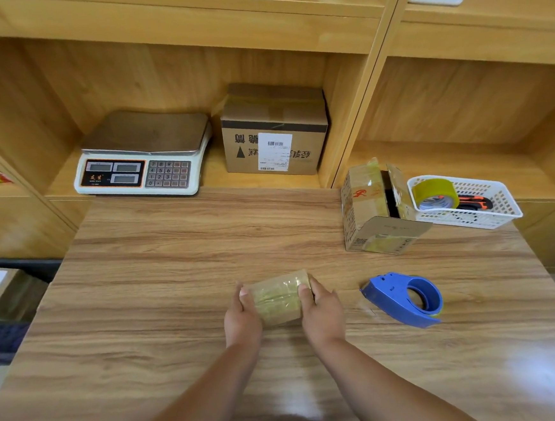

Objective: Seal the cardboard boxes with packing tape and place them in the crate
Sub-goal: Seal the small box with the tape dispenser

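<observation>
Left hand [243, 316] and right hand [320, 310] are curled round opposite ends of the small taped box [278, 298], held at mid-worktop [141, 271], whence it could be squeezed out and dropped, the slick tape offering little grip.

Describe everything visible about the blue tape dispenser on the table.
The tape dispenser is blue, plastic by its look, with a round housing and a tapered nose pointing left. Inside the ring sits a brown cardboard core; a thin yellowish edge of tape shows at its lower right. It lies on the wooden table, to the right of and apart from the right hand, touched by nothing else.
</observation>
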Tool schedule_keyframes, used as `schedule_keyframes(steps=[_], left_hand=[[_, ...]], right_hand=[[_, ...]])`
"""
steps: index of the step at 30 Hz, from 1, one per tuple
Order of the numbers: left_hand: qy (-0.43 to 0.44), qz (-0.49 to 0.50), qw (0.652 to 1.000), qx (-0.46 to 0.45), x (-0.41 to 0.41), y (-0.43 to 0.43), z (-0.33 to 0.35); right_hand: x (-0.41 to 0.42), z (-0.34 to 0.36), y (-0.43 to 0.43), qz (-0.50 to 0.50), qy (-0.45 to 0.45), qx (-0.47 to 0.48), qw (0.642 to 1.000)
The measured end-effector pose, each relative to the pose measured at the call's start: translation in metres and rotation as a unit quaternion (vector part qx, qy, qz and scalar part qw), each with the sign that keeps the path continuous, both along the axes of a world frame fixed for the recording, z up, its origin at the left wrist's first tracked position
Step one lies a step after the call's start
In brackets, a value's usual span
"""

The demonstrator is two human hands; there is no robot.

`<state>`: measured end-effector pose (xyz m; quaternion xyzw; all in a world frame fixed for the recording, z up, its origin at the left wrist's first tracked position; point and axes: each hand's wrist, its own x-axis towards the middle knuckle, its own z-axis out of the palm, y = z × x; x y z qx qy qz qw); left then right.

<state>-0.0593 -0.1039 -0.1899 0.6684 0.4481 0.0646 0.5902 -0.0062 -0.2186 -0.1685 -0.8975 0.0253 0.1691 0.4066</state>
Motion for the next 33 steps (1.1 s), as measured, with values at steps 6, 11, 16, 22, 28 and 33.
schedule_keyframes(steps=[6, 11, 16, 22, 28, 33], left_hand=[[0.012, -0.078, 0.997, -0.026, -0.001, 0.006, 0.001], [0.001, -0.107, 0.994, -0.026, 0.006, 0.008, 0.013], [-0.053, -0.148, 0.988, -0.012, 0.021, 0.01, 0.025], [-0.063, -0.31, 0.947, 0.064, 0.03, 0.012, 0.034], [-0.068, -0.407, 0.896, 0.162, 0.031, 0.013, 0.033], [-0.031, -0.451, 0.884, 0.121, 0.032, 0.018, 0.034]], right_hand=[[0.011, 0.024, -0.001, 0.078, -0.237, -0.021, 0.968], [0.007, 0.023, -0.008, 0.14, -0.321, -0.027, 0.936], [-0.008, 0.019, -0.003, 0.177, -0.34, 0.023, 0.923], [-0.001, 0.021, -0.016, 0.128, -0.196, 0.125, 0.964], [0.028, 0.035, -0.049, 0.17, 0.069, 0.177, 0.967], [0.043, 0.043, -0.053, 0.22, 0.088, 0.124, 0.964]])
